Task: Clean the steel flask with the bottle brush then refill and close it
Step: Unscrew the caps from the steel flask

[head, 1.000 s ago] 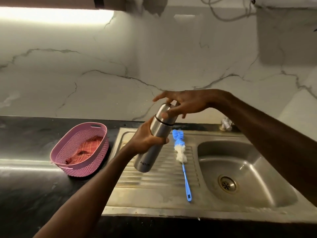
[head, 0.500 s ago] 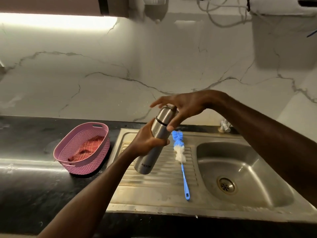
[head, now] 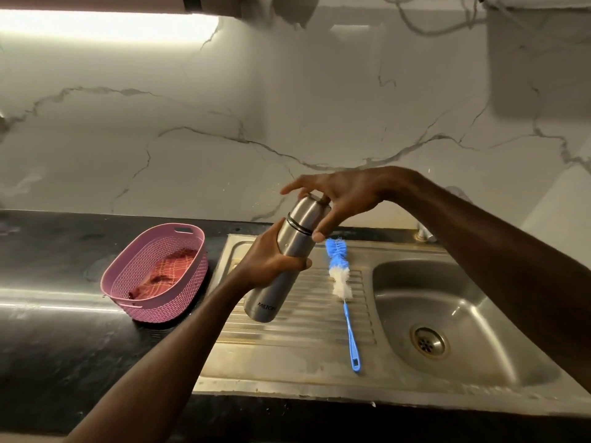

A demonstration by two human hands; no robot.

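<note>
While the left hand (head: 268,260) gripped the tilted brushed-steel flask (head: 283,263) mid-body, the right hand (head: 335,203) clasped its steel cap (head: 308,215), evidently unscrewing; lifting it off looked next.

The flask (head: 281,266) is held tilted above the draining board (head: 287,340), its cap end toward one o'clock. The left hand (head: 268,260) wraps its middle; the right hand (head: 335,199) sits over the cap. The bottle brush (head: 343,298) lies on the draining board at three o'clock of the flask, bristles at twelve, handle toward six. The sink bowl (head: 479,314) lies at three o'clock of the brush. The basket (head: 153,273) stands on the counter (head: 48,314) at nine o'clock of the flask, a cloth (head: 166,273) inside it. The wall (head: 224,123) rises behind all, at twelve.
</note>
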